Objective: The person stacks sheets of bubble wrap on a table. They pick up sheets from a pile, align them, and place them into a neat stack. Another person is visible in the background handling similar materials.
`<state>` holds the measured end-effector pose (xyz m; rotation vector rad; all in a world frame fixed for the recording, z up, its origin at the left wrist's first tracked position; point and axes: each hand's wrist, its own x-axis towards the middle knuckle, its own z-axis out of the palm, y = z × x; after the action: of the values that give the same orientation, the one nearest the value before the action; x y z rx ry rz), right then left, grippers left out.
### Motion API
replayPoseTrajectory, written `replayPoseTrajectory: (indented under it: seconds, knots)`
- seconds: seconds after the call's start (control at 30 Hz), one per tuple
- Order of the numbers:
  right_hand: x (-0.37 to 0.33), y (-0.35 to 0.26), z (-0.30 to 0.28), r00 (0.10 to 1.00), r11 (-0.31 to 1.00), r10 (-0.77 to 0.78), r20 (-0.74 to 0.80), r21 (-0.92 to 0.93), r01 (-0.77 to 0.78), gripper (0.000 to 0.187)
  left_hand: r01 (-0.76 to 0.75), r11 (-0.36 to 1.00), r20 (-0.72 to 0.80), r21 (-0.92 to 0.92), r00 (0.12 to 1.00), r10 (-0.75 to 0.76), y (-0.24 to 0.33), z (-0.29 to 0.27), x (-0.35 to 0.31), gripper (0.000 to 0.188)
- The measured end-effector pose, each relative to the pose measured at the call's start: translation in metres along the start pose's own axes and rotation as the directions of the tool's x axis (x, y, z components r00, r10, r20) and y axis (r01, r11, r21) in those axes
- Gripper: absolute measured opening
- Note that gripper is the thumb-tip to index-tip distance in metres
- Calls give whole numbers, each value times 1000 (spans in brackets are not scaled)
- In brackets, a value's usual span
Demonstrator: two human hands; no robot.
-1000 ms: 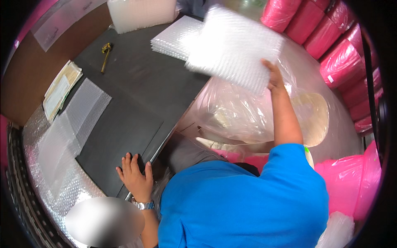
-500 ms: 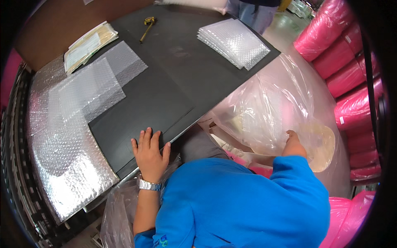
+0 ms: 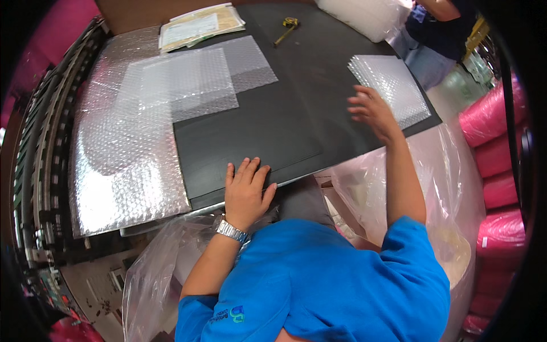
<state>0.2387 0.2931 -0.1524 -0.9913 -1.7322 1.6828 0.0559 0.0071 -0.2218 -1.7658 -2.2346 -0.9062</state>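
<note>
Fingers (image 3: 360, 101) of the right hand (image 3: 373, 114) are loosely spread, holding nothing, by the bubble-wrap stack (image 3: 403, 85) at two o'clock; whether they touch it, I cannot tell. The left hand (image 3: 245, 195), toward seven o'clock, lies flat on the black desk (image 3: 307, 122), fingers parted. Best grip sheets gently by their edges, sparing the bubbles, left hand bracing.

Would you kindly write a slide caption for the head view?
Left hand resting on the black table, right hand open near a stack of bubble-wrap sheets.
</note>
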Motion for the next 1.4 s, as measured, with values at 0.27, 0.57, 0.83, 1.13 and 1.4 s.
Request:
replayPoseTrajectory:
  seconds: [0.27, 0.57, 0.83, 1.13, 1.4]
  knots:
    - [146, 0, 153, 979, 978, 182, 92, 86, -190, 63, -23, 999, -3, 49, 1000, 23, 0, 3, 0, 32]
    - [166, 22, 203, 970, 947, 149, 194, 255, -196, 46, -11, 996, 22, 87, 1000, 9, 4, 3, 3, 32]
    - [155, 22, 192, 933, 901, 65, 354, 380, -207, 54, 6, 996, 61, 92, 998, -12, 8, -2, 7, 32]
    - [148, 21, 204, 953, 911, 21, 303, 387, -144, 43, -11, 990, 98, 142, 995, -3, 11, 2, 6, 32]
    - [154, 27, 200, 943, 891, 15, 332, 423, -163, 26, -33, 984, 107, 177, 994, 14, 10, 7, 6, 32]
